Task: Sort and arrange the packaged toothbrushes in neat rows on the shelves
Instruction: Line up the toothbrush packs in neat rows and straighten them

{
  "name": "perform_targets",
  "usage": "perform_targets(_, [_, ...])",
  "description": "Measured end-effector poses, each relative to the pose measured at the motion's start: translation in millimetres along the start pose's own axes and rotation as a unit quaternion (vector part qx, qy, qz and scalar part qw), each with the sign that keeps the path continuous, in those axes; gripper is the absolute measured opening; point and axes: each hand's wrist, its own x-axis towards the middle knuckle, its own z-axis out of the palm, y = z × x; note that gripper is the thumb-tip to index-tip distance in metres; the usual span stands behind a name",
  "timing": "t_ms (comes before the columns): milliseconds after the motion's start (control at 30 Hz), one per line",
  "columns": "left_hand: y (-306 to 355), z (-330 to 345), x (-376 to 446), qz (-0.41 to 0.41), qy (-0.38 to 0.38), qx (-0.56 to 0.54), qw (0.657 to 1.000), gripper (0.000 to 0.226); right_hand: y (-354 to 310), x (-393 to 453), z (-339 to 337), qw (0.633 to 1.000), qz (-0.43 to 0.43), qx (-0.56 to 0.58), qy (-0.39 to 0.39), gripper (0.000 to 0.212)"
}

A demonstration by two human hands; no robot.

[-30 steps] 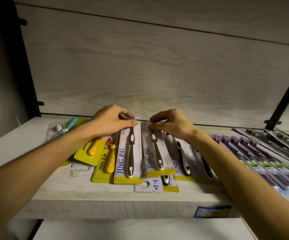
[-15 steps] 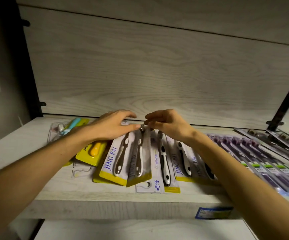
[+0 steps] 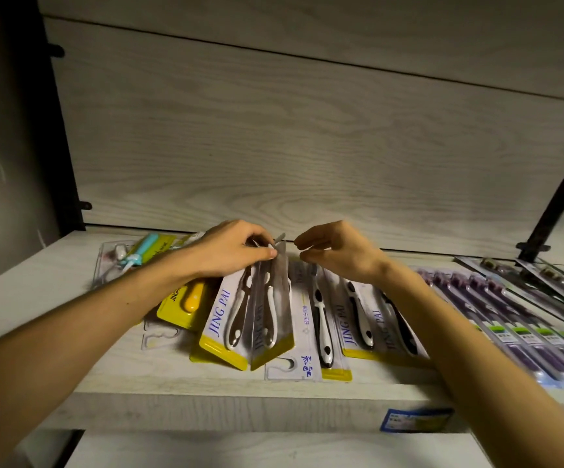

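My left hand (image 3: 231, 251) pinches the top ends of two white-and-yellow "JING PAI" toothbrush packs (image 3: 253, 319), tilted up on edge above the shelf (image 3: 179, 400). My right hand (image 3: 336, 253) hovers just right of them, fingers curled, thumb and forefinger close together with nothing clearly in them. Below it lie more JING PAI packs (image 3: 358, 319) with black-and-white brushes, flat and overlapping. A pack with a yellow-handled brush (image 3: 186, 300) lies under my left wrist.
A light-blue brush pack (image 3: 138, 253) lies at the back left. A row of purple toothbrush packs (image 3: 510, 315) fills the right side, with darker packs (image 3: 551, 278) behind. A blue price label (image 3: 415, 419) sticks to the shelf's front edge. Black brackets flank the wooden back wall.
My left hand gathered two JING PAI packs and tipped them up on edge, swinging them left. My right hand let go of the pack's top and lifted slightly.
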Motion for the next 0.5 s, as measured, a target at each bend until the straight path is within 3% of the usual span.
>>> perform_targets(267, [-1, -20, -2, -0.045, 0.041, -0.006, 0.998, 0.017, -4, -4, 20, 0.988, -0.003, -0.157, -0.003, 0.044])
perform_targets(500, [-1, -27, -4, -0.050, 0.057, -0.017, 0.997, 0.021, -8, -5, 31, 0.983, 0.002, -0.180, 0.033, 0.052])
